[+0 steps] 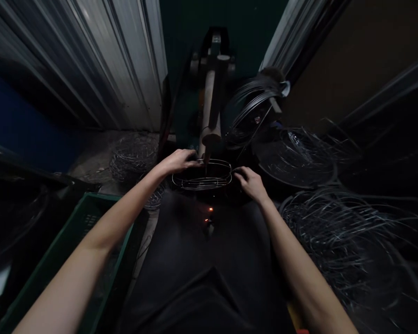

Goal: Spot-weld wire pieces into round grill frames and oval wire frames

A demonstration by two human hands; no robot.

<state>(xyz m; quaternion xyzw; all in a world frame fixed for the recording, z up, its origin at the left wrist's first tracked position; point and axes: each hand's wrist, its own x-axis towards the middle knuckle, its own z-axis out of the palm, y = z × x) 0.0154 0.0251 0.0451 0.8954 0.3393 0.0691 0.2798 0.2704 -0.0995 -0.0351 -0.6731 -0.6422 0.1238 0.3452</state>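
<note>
An oval wire basket [202, 183] of thin shiny wire sits under the electrode arm of what looks like a spot welder [212, 104]. My left hand [179, 161] is closed on the basket's upper left rim, close to the welder's tip. At the basket's right end, my right hand [250, 182] has thumb and fingers pinched together. Whatever lies between those fingertips is too dark to make out. Two orange sparks [211, 209] glow in front of the dark apron [202, 260] over my lap.
On the right, loose cut wires [327, 236] pile up below a round dark tray [296, 162] with more wire. A wire coil [254, 104] hangs behind. Left are a green plastic crate [87, 204] and wire pieces [134, 155] on the floor, beside a corrugated metal wall [101, 60].
</note>
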